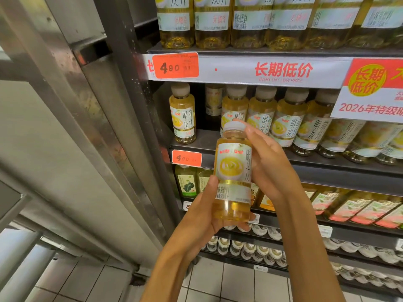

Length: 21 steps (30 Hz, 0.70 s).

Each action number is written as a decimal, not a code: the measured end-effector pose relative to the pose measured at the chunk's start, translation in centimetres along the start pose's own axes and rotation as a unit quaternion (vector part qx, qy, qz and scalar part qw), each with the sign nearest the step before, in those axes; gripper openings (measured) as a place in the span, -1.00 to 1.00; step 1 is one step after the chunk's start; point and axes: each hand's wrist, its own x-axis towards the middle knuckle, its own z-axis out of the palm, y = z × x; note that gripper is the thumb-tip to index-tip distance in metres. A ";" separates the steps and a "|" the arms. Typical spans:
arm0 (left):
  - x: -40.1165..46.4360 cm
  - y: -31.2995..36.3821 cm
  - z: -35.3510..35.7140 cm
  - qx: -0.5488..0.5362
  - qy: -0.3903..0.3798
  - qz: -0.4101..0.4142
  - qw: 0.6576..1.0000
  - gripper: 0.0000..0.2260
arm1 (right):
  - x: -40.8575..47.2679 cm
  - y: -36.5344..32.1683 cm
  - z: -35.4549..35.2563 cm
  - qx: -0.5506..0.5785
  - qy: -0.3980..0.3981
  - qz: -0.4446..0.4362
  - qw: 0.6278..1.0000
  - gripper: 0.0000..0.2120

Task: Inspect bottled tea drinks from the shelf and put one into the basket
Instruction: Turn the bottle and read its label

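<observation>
I hold a small bottle of yellow tea (233,171) upright in front of the shelf, white cap up and label facing me. My left hand (204,211) grips its lower part from the left, thumb on the label and fingers under the base. My right hand (269,162) wraps the right side, with fingertips up by the cap. Identical tea bottles (289,118) stand in a row on the shelf (327,164) just behind. No basket is in view.
A single tea bottle (182,113) stands alone at the shelf's left end. Larger bottles (248,20) fill the shelf above, other drinks (359,208) the shelves below. A metal frame (122,127) rises on the left. Orange price tags (175,65) mark the shelf edges. Tiled floor (218,284) lies below.
</observation>
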 end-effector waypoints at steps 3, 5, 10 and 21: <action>0.1 0.1 -0.1 -0.050 -0.011 -0.020 0.998 -0.39 | 0.3 0.5 -0.3 0.011 0.002 0.015 1.000 -0.74; 0.1 0.1 -0.4 -0.083 -0.023 -0.045 0.995 -0.39 | 0.5 0.7 -0.6 0.000 0.015 0.027 1.000 -0.75; -0.1 0.1 -0.4 -0.143 -0.073 -0.067 0.985 -0.45 | 0.9 1.6 -1.0 -0.030 0.048 0.087 0.995 -0.70; -0.1 1.1 0.0 -0.251 -0.097 -0.049 0.962 -0.43 | 1.4 2.6 -1.3 -0.042 0.058 0.124 0.990 -0.64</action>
